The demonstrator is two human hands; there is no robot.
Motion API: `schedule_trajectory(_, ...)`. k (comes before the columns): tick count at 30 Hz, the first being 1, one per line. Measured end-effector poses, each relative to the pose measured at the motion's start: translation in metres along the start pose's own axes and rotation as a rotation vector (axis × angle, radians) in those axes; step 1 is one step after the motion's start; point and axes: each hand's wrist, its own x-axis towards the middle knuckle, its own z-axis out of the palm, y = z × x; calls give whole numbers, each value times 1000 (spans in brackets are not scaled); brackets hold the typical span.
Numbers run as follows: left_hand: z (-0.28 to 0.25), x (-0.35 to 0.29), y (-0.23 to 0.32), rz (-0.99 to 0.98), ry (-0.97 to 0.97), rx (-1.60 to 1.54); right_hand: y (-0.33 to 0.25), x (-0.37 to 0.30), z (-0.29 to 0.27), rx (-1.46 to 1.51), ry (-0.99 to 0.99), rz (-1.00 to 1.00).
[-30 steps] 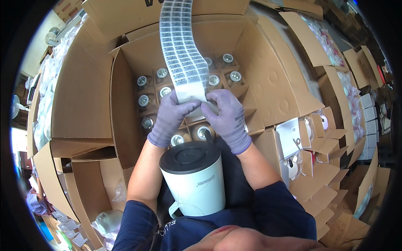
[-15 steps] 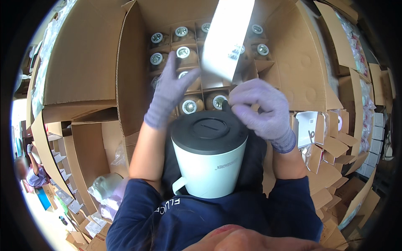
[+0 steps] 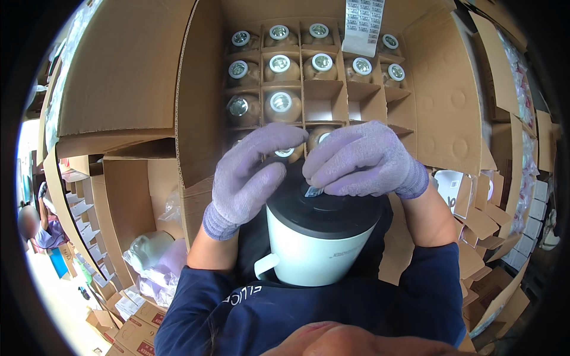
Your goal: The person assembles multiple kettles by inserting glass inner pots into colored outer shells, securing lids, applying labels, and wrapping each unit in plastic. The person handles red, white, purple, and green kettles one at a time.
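Note:
A large pale mint mug stands upright in my lap, its handle toward the lower left. Its black lid faces up. Above the lid, my right hand, in a lilac knit glove, pinches a small printed sticker, which is at or just over the lid's surface; contact is hard to tell. My left hand, gloved the same way, hovers at the lid's left edge with fingers curved and apart, holding nothing. Both hands partly hide the lid's far side.
Beyond the mug, an open carton has cardboard dividers with several round-topped jars. A label sheet hangs over its far part. At left, a plastic-wrapped item lies in another box. Cartons stack at right; a co-worker is far left.
The label sheet has gone from near my right hand to the carton's far side. My right hand has come left over the lid with a sticker; my left hand has lowered toward it.

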Motion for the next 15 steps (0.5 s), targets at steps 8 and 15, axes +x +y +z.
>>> schedule_trajectory(8, -1, 5, -8, 263, -122, -41, -1, -2, -4, 142, -107, 234)
schedule_trajectory(15, 6, 3, -11, 264, -154, -128, 2, -6, -9, 139, -193, 207)
